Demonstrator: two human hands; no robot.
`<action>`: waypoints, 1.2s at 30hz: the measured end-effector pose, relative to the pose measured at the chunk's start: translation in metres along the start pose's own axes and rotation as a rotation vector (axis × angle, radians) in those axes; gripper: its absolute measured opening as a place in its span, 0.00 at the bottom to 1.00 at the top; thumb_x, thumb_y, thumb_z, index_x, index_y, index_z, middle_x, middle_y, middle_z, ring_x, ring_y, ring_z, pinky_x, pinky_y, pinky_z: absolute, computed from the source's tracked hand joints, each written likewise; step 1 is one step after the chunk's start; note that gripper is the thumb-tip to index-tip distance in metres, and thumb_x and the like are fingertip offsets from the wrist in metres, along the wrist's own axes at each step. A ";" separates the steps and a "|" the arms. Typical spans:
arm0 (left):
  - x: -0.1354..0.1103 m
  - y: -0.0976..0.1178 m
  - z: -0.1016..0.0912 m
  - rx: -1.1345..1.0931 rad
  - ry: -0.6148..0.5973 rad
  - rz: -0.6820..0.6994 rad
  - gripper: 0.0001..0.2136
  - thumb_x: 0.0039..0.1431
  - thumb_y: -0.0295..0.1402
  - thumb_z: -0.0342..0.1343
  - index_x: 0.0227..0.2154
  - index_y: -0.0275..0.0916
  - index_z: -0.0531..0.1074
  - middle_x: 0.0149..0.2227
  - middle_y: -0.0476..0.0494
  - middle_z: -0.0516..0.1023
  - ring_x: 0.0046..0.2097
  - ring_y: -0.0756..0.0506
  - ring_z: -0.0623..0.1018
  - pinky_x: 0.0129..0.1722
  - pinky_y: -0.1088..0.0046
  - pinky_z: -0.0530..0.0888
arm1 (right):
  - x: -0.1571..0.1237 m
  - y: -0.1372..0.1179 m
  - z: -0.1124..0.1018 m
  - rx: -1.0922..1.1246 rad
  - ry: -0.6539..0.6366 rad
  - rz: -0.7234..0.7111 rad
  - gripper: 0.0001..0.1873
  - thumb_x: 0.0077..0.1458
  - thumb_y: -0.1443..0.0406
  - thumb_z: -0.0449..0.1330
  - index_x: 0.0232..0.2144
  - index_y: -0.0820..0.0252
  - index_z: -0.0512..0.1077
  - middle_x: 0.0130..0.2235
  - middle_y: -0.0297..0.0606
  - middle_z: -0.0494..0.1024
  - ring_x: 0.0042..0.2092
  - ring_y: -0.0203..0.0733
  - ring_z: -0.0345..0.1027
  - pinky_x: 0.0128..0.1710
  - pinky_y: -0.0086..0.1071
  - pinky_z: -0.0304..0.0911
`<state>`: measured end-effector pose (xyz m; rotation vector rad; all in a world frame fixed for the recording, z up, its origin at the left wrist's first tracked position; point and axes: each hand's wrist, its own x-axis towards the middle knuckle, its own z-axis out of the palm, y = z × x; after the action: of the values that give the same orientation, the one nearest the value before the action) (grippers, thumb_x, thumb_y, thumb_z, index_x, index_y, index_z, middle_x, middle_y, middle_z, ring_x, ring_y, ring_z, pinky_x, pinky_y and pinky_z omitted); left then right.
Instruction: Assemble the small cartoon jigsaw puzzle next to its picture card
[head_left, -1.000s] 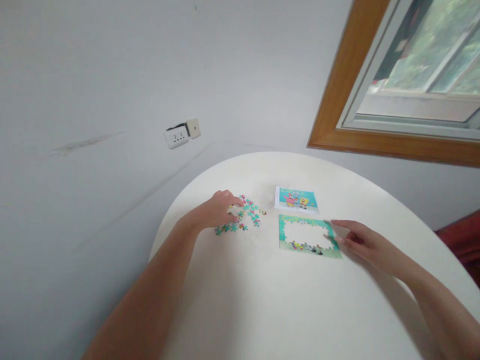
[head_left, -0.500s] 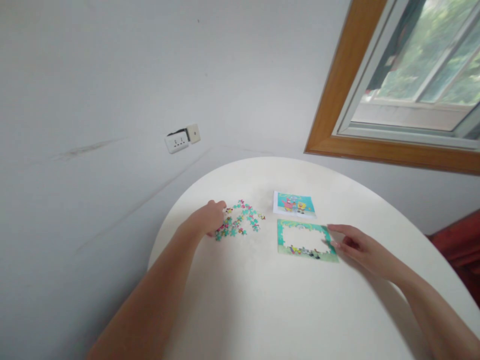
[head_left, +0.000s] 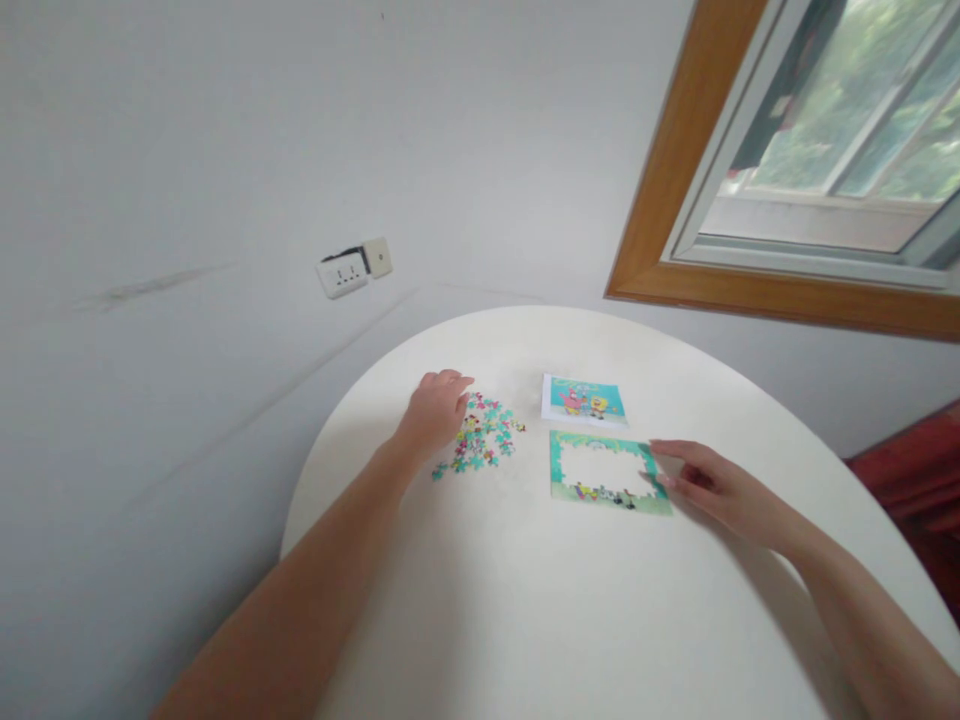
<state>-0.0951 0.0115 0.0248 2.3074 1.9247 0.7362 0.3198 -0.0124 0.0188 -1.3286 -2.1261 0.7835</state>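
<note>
Several small jigsaw pieces [head_left: 484,435], teal, pink and yellow, lie in a loose pile on the white table. At the pile's left edge is my left hand [head_left: 439,408], its fingers stretched out and apart, with nothing visible in them. A flat puzzle frame [head_left: 566,495] with a teal and green printed border and a white middle lies right of the pile. My right hand [head_left: 705,480] rests at that frame's right edge, index finger extended and thumb apart, the fingertips close to or touching the border. Behind the frame lies a picture card [head_left: 589,400] showing a pink and a yellow cartoon figure.
The round white table [head_left: 555,620] stands against a pale wall. A power socket [head_left: 343,274] and a small wall plate [head_left: 377,257] are on the wall to the left. A wood-framed window [head_left: 645,240] is at the upper right; red fabric [head_left: 911,475] hangs beyond the table's right side.
My left hand has moved up and away from the front of the pile to its far left side, and its fingers have spread. The pieces have shifted slightly; my right hand stays by the frame.
</note>
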 end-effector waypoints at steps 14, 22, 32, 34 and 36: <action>-0.007 0.038 0.016 -0.362 -0.118 0.093 0.21 0.65 0.40 0.39 0.43 0.38 0.77 0.48 0.44 0.79 0.52 0.45 0.75 0.57 0.67 0.68 | 0.001 -0.002 -0.003 0.018 -0.036 0.001 0.32 0.52 0.45 0.56 0.54 0.58 0.70 0.31 0.37 0.72 0.27 0.37 0.59 0.27 0.33 0.60; 0.002 0.043 0.007 -0.533 0.038 -0.091 0.24 0.65 0.42 0.36 0.43 0.35 0.76 0.48 0.41 0.78 0.52 0.43 0.75 0.56 0.66 0.69 | 0.000 -0.004 -0.005 0.060 -0.033 0.002 0.35 0.50 0.43 0.57 0.53 0.59 0.71 0.31 0.37 0.73 0.28 0.36 0.59 0.27 0.32 0.59; -0.007 0.003 -0.027 -0.065 -0.322 -0.045 0.13 0.50 0.37 0.52 0.35 0.37 0.77 0.34 0.43 0.77 0.36 0.44 0.76 0.39 0.70 0.73 | 0.001 -0.007 -0.005 0.076 -0.064 0.050 0.37 0.50 0.42 0.57 0.53 0.60 0.70 0.25 0.33 0.66 0.27 0.36 0.56 0.25 0.31 0.54; -0.009 0.006 -0.029 -0.070 -0.376 -0.039 0.13 0.50 0.36 0.53 0.36 0.37 0.77 0.34 0.44 0.77 0.34 0.45 0.77 0.36 0.72 0.73 | 0.001 -0.006 -0.005 0.083 -0.063 0.057 0.36 0.50 0.43 0.58 0.53 0.60 0.70 0.25 0.32 0.65 0.27 0.36 0.56 0.25 0.30 0.53; -0.010 0.009 -0.030 -0.057 -0.415 -0.041 0.14 0.48 0.33 0.54 0.37 0.37 0.76 0.34 0.44 0.77 0.35 0.46 0.77 0.35 0.74 0.72 | 0.000 -0.006 -0.005 0.089 -0.062 0.064 0.36 0.50 0.42 0.58 0.53 0.59 0.70 0.24 0.31 0.64 0.27 0.36 0.55 0.25 0.30 0.53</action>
<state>-0.0994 -0.0082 0.0512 2.1642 1.7309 0.2716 0.3195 -0.0132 0.0269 -1.3474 -2.0787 0.9459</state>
